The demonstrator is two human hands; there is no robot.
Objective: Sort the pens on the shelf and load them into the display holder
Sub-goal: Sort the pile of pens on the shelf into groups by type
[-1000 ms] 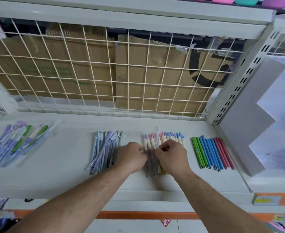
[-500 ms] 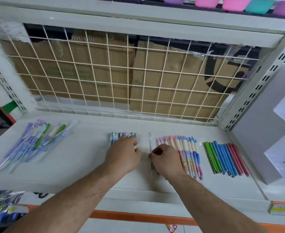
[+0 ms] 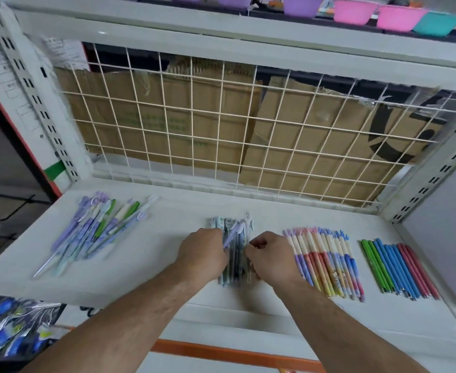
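- A middle bundle of pens [image 3: 236, 254], pale blue and grey with one lilac pen slanted across its top, is seen lying on the white shelf [image 3: 151, 267], near the front edge and about midway along it.
- The bundle is flanked by both hands. The left hand [image 3: 204, 251] is set against its left side, the grip curled round the outermost pens there.
- The right hand [image 3: 271, 258] is set against the bundle's right side. Its grip is pressed together, with thumb and fingers pinching the pens at that edge.
- Just beside the right hand, a row of pastel pens [image 3: 326, 262] with pink and blue tops is laid side by side.
- Further right, and apart from that row, a row of green, blue and red pens [image 3: 397, 267] is laid out.
- Well to the left, a loose heap of purple and green pens [image 3: 94, 232] is spread on the shelf.
- Behind the shelf a white wire grid [image 3: 222, 135] is fixed, and brown cardboard [image 3: 194, 114] is seen through it.
- A grey panel [image 3: 447, 238] is stood at the shelf's right end.
- On the level above, pink, purple and teal bowls [image 3: 399, 17] are lined up.
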